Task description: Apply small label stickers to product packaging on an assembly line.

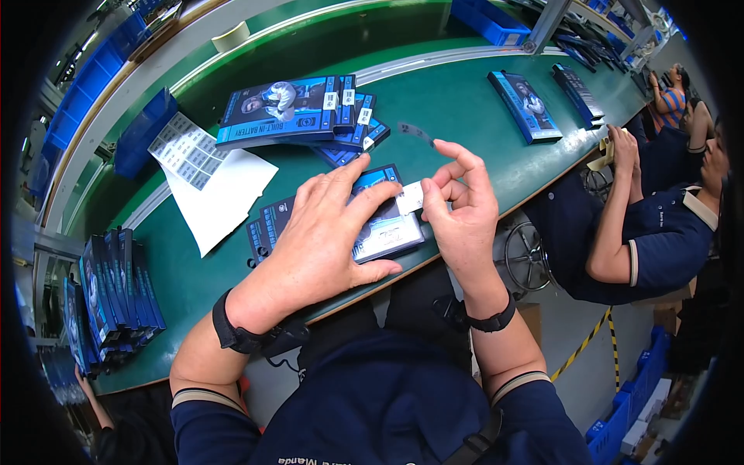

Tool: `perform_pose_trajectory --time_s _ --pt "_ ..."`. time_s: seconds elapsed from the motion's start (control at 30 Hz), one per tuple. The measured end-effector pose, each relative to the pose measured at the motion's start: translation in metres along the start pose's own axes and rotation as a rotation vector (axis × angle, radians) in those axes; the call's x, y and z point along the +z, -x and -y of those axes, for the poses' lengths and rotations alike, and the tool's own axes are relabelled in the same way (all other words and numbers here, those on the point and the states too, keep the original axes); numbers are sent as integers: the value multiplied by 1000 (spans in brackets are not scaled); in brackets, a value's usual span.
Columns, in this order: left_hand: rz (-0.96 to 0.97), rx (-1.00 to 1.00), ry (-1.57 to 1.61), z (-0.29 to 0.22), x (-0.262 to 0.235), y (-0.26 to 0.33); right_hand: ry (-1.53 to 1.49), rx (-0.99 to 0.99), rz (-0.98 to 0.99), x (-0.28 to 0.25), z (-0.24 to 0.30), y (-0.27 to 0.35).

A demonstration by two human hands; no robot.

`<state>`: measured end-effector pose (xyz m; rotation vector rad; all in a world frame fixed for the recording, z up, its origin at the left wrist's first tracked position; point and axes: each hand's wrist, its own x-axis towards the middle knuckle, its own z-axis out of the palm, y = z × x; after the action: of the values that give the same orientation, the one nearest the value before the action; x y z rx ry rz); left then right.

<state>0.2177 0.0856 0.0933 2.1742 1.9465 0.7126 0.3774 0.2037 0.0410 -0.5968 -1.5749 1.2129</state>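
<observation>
In front of me lies a blue and black flat box (385,232) near the table's front edge, overlapping a second dark box (273,221). My left hand (318,217) rests across it with spread fingers, its index fingertip beside a small white label (410,198). The thumb of my right hand (463,203) is at the label's right end, with the fingers curled behind it. A clear strip with dark marks (415,132) sticks out from the tip of my right index finger. Whether the label is fully stuck to the box, I cannot tell.
Several similar boxes (287,112) are stacked beyond my left hand. A sheet of labels (190,155) lies left of them on white paper (213,205). More boxes (116,291) stand at the left end. Further boxes (525,107) lie at right, near a seated co-worker (651,225).
</observation>
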Motion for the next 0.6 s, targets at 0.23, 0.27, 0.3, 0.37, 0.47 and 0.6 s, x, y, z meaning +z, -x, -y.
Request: perform_pose_trajectory --time_s 0.23,0.27,0.3,0.37,0.47,0.6 --pt "5 42 -13 0 0 0 386 -98 68 -12 0 -5" --pt "1 47 -13 0 -1 0 515 -103 75 -15 2 -6" --pt "0 49 -11 -1 -2 0 521 -97 66 -16 4 -6" --pt "-16 60 -13 -4 -5 1 139 52 37 -16 9 -6" --pt "-36 70 1 -10 -7 1 -180 194 83 -9 16 -2" --pt "-197 202 71 -16 -8 3 -773 318 92 9 26 8"
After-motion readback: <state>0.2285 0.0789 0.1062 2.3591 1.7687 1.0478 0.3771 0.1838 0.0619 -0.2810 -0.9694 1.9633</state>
